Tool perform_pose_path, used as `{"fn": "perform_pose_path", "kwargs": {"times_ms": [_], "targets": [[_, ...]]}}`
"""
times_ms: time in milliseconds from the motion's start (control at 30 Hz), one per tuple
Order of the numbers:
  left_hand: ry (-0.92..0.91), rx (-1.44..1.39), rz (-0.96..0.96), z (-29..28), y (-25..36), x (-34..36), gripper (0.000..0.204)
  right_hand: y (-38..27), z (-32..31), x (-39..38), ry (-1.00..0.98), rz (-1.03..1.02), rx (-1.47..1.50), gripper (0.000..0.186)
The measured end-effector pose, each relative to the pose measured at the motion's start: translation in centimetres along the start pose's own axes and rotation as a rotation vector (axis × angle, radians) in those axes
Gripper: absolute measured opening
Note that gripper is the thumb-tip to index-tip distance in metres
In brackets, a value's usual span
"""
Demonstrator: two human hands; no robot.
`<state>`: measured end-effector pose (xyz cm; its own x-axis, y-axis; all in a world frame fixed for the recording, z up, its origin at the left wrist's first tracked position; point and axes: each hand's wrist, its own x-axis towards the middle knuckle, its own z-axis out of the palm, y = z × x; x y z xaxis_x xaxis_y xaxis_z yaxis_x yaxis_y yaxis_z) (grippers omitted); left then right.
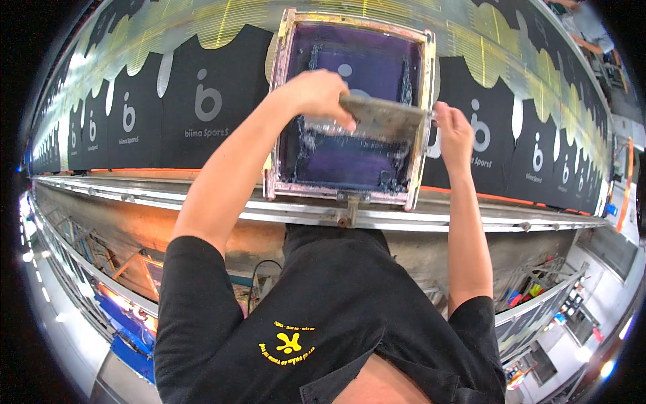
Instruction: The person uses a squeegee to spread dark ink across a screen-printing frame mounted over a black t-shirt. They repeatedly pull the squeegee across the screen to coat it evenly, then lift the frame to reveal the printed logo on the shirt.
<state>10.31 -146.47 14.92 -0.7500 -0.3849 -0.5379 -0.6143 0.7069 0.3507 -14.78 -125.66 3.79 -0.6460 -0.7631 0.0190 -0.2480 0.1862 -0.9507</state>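
Note:
A screen printing frame (427, 74) with pale, ink-stained rails lies over the dark garment pieces in front of me. Dark ink is smeared across its purple mesh (377, 47). A wide grey squeegee (387, 120) spans the middle of the mesh, tilted. My left hand (319, 97) is closed on the squeegee's left end, its thumb on the near side and the other fingers mostly hidden behind. Beside the squeegee's right end, my right hand (454, 128) has its fingers curled against the frame's right rail. A pale mark shows through the mesh above the squeegee.
Black garment panels (208, 101) with grey printed marks lie in a row along the long table to both sides. A metal rail (269, 210) runs along its near edge, close to my body. Metal racks (538, 283) stand below at the right.

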Motion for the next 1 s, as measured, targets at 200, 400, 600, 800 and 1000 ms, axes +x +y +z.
{"fn": "perform_pose_path", "kwargs": {"times_ms": [200,400,600,800,1000], "targets": [[0.321,0.174,0.117,-6.7,-3.8,6.1,0.053,6.8,-0.8,2.7,0.18,0.244,-0.243,0.048],[0.388,0.178,0.091,-5.5,-6.6,8.6,0.04,3.0,1.4,2.2,-0.041,0.584,0.135,0.039],[0.596,0.07,0.114,0.6,-5.4,1.8,0.033,-2.1,0.6,2.5,-0.031,0.506,0.148,0.04],[0.747,0.062,0.223,14.5,1.0,-10.9,0.041,-3.7,0.0,3.1,-0.037,0.475,0.256,0.039],[0.81,0.106,0.211,17.8,1.2,-15.4,0.036,-4.6,1.8,2.5,0.133,0.255,0.188,0.042]]}}
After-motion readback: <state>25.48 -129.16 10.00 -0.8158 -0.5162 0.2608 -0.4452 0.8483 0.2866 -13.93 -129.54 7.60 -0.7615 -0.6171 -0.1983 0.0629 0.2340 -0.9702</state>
